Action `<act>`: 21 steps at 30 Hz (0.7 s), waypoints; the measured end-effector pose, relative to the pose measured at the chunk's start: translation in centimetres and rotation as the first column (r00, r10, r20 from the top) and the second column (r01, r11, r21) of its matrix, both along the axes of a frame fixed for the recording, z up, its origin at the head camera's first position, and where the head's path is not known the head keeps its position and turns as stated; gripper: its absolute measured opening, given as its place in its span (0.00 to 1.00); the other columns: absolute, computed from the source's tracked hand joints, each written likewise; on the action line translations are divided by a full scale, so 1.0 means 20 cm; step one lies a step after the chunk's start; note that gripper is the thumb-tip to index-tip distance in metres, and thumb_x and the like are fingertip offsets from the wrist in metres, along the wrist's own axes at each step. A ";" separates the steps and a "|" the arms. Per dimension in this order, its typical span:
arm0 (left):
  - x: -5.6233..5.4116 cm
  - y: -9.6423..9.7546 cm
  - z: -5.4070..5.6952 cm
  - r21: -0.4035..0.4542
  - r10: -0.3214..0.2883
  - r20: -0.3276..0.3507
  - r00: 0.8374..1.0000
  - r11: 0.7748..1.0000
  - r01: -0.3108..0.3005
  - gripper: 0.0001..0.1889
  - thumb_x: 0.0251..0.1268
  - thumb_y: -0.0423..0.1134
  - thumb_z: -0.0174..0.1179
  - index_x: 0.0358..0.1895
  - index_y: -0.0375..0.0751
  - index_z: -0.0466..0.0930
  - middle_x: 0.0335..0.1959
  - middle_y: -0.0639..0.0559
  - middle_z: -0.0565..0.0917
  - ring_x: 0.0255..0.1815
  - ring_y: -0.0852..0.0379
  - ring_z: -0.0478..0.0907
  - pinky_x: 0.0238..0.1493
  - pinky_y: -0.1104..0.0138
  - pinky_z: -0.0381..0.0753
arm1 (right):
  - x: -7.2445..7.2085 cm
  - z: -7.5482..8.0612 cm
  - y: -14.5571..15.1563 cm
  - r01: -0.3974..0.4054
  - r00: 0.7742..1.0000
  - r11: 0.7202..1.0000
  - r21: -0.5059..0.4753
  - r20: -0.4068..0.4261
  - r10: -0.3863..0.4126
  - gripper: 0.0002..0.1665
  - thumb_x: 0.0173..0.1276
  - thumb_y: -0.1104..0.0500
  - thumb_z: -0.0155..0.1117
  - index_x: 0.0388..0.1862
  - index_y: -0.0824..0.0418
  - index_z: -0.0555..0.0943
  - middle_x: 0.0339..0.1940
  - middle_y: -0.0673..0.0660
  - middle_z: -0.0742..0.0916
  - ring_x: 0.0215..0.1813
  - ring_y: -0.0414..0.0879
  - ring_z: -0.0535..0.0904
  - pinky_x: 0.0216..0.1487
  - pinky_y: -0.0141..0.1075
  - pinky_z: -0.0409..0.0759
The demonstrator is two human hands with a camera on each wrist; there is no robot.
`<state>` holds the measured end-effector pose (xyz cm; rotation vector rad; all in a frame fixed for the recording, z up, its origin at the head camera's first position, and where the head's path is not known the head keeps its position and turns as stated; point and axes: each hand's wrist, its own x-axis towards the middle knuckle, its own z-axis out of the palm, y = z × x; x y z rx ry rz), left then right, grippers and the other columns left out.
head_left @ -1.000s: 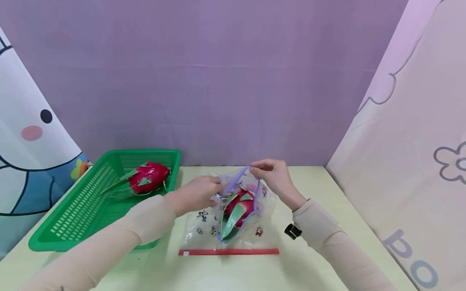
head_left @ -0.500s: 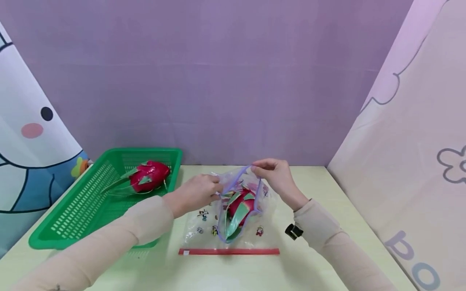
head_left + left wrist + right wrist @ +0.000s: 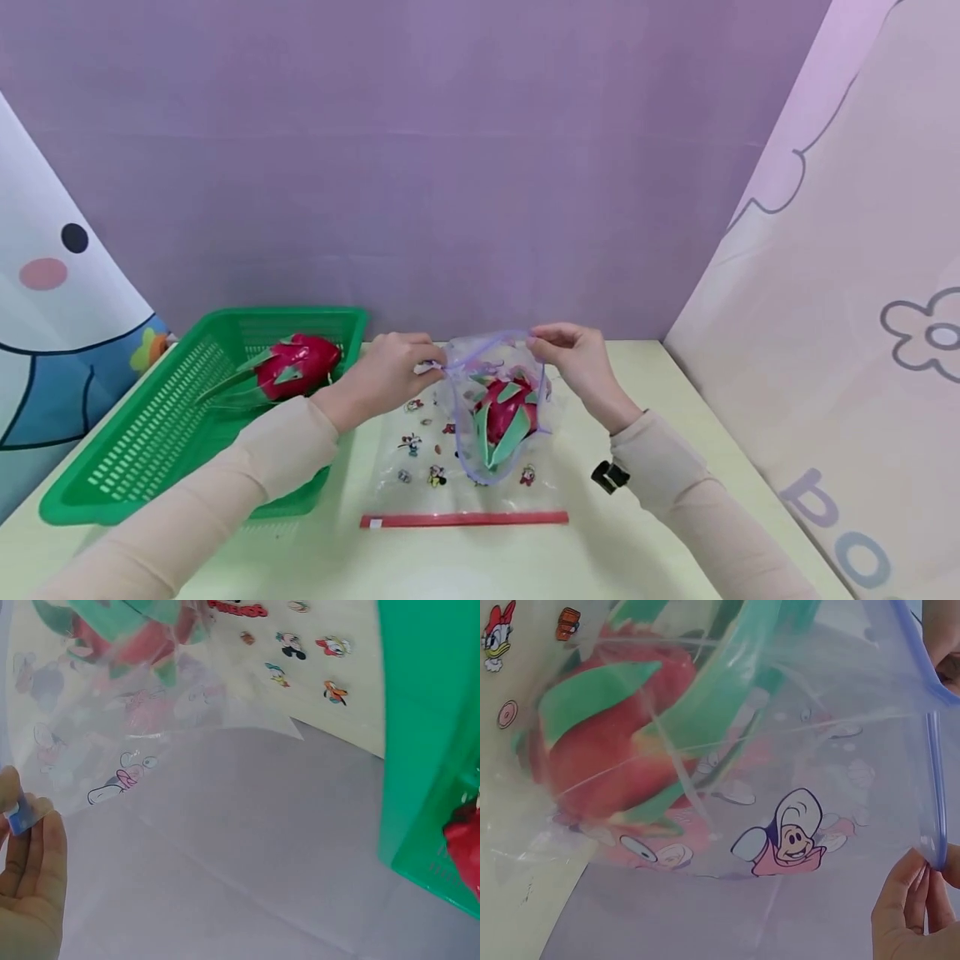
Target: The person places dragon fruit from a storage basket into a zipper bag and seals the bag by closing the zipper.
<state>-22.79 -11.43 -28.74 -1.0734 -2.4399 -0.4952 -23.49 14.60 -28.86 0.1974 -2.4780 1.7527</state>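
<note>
A clear zip bag (image 3: 885, 780) with a purple-blue zip rim and cartoon prints is held up between both hands, its mouth gaping. Inside it lies a red dragon fruit (image 3: 517, 417) with green scales. My left hand (image 3: 390, 373) pinches the left end of the rim; in the left wrist view, a blue slider (image 3: 21, 816) shows between thumb and fingers. The right end of the rim is pinched between the thumb and fingers of my right hand (image 3: 581, 362). Beneath lies a flat clear bag (image 3: 397, 487) with cartoon prints and a red zip strip (image 3: 465, 520).
At the left stands a green plastic basket (image 3: 288, 315) holding another dragon fruit (image 3: 300, 367). A pale table (image 3: 442, 567) runs back to a purple cloth backdrop (image 3: 450, 167), with printed cloths on both sides.
My left hand has lifted and drawn slightly left with its end of the rim. The bag's mouth is spread wider, and the dragon fruit in it sits more upright.
</note>
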 end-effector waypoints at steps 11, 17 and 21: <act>0.00 0.04 0.00 0.103 0.100 0.064 0.993 0.989 -0.107 0.08 0.54 0.38 0.65 0.37 0.42 0.84 0.33 0.52 0.84 0.32 0.59 0.82 0.36 0.68 0.81 | 0.08 -0.05 0.06 -0.028 0.999 0.999 -0.018 -0.039 0.027 0.17 0.62 0.58 0.62 0.49 0.64 0.79 0.40 0.58 0.84 0.38 0.39 0.80 0.43 0.33 0.80; 0.00 0.04 0.00 0.125 0.117 0.106 0.987 0.984 -0.130 0.07 0.54 0.37 0.65 0.37 0.41 0.84 0.33 0.51 0.84 0.31 0.59 0.81 0.35 0.69 0.81 | 0.18 -0.14 0.11 -0.083 0.994 0.995 0.060 -0.061 0.087 0.18 0.62 0.56 0.63 0.48 0.63 0.80 0.42 0.60 0.85 0.41 0.39 0.81 0.46 0.33 0.79; -0.01 0.04 0.00 0.131 0.136 0.138 0.981 0.979 -0.154 0.08 0.55 0.38 0.65 0.37 0.41 0.85 0.34 0.51 0.84 0.31 0.59 0.80 0.34 0.68 0.81 | 0.26 -0.24 0.15 -0.217 0.951 0.967 0.135 -0.194 0.241 0.15 0.57 0.60 0.67 0.43 0.64 0.81 0.41 0.60 0.85 0.42 0.43 0.82 0.45 0.32 0.80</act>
